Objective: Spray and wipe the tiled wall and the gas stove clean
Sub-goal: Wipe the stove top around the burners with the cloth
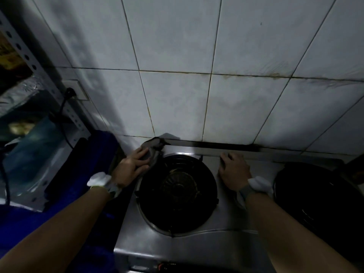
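While your left grip [131, 165], seemingly pinching the cloth [155, 148], is wiping the gas stove [177, 243], your right grip [234, 171] resting spread, wall stains [275, 75] are showing.

Gas stove [197, 243] near, tiled wall [177, 56] behind; burner [177, 190] left, pan [315, 194] right, cloth [153, 148] at stove's far-left corner, rack [29, 56] leftmost.
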`<state>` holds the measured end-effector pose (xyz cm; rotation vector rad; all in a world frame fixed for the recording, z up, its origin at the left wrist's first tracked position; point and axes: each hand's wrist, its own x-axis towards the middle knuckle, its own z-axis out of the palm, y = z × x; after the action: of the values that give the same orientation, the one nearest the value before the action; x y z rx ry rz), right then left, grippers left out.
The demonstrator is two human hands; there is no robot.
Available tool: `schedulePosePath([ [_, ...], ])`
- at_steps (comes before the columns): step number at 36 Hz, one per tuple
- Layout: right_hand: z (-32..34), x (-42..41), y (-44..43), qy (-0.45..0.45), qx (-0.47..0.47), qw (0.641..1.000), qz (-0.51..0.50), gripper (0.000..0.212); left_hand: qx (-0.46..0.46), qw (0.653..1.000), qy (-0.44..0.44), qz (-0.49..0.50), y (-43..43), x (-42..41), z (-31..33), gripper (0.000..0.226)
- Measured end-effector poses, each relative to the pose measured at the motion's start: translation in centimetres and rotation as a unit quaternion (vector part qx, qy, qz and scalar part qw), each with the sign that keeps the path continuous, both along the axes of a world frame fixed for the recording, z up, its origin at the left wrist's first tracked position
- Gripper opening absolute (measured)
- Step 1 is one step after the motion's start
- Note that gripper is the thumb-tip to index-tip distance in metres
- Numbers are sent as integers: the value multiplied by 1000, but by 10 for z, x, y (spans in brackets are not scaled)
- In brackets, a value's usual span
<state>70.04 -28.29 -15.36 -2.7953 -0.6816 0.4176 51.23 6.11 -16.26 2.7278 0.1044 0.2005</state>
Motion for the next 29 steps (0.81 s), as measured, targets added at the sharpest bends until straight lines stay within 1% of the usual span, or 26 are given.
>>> schedulePosePath([
  [1, -1, 1, 0, 3, 0, 1000, 2, 55, 18, 1000, -13, -16, 0, -3, -3, 27],
  [3, 0, 0, 0, 0, -6, 1000, 2, 56, 31, 999, -7, -30, -1, -2, 1, 27],
  [8, 0, -5, 4, -18, 2, 1000, -12, 54, 28, 994, 97, -37, 3, 42, 14, 43],
  [10, -1, -6, 4, -26, -2, 1000, -15, 55, 28, 992, 122, -14, -4, 64, 16, 50],
  [12, -1, -7, 3, -26, -5, 1000, -14, 56, 22, 993, 120, 10, -12, 78, 17, 54],
  [15, -2, -5, 1, -22, -3, 1000, -8, 55, 6, 996, 93, 0, -16, 72, 12, 60],
  [16, -2, -3, 1, -28, 0, 1000, -5, 54, 2, 996, 89, -4, -16, 63, 11, 57],
  [18, -2, -3, 0, -33, 5, 999, -3, 53, -13, 998, 60, -4, -18, 41, 9, 44],
  [19, -2, -3, 2, -32, 7, 999, -3, 52, -14, 999, 45, 3, -19, 30, 9, 40],
  [22, -1, -4, 2, -28, 5, 1000, 4, 52, -4, 999, 8, 32, -20, 2, 4, 37],
  [24, 2, -3, -2, -19, -1, 1000, 4, 55, 14, 999, 17, 34, -21, 0, 3, 39],
  [26, 3, -5, -1, -18, -11, 1000, 5, 59, 34, 998, 33, 28, -18, 5, 10, 35],
  [29, 3, -5, -1, -19, -6, 1000, -2, 72, 54, 997, 46, 26, -12, 24, 18, 33],
])
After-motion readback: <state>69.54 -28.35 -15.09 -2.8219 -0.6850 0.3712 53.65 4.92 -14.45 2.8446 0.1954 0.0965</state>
